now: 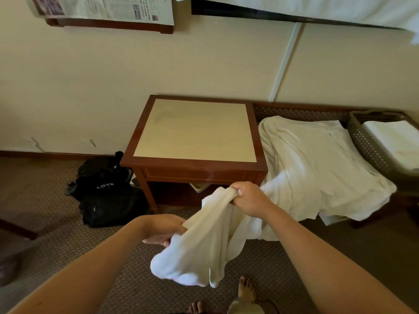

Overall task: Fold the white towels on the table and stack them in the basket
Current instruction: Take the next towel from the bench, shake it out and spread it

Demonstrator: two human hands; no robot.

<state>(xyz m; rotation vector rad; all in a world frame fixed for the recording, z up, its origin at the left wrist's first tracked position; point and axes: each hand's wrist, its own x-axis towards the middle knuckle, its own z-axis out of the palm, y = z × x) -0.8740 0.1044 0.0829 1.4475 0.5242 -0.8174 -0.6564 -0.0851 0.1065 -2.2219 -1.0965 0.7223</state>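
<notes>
Between the two hands hangs a white towel (204,243), bunched and unfolded, held up in the air above the carpet (68,227). At its upper end the right hand (247,198) grips a gathered corner in a closed fist, fingers curled round the cloth. Lower and nearer the person, the left hand (164,231) holds the towel's side, its fingers wrapped under the fabric and partly hidden by it, so the exact grip cannot be fully seen. Below both hands the rest of the towel sags in loose folds, and its bottom end hangs just above the person's bare feet (246,288). Beyond the right hand, a heap of more white towels (317,164) lies spread and rumpled over a low counter (301,112), with one edge drooping off the near side. Farther right of that heap sits a grey perforated basket (367,146), touching the heap's far corner, and folded white towels (394,141) lie stacked inside it. Straight ahead of the hands stands a wooden side table (195,132) with a pale top and a dark red-brown frame, set against the cream wall (113,75). Left of the table, beyond the left hand, black bags (106,191) rest on the carpet by the wall.
</notes>
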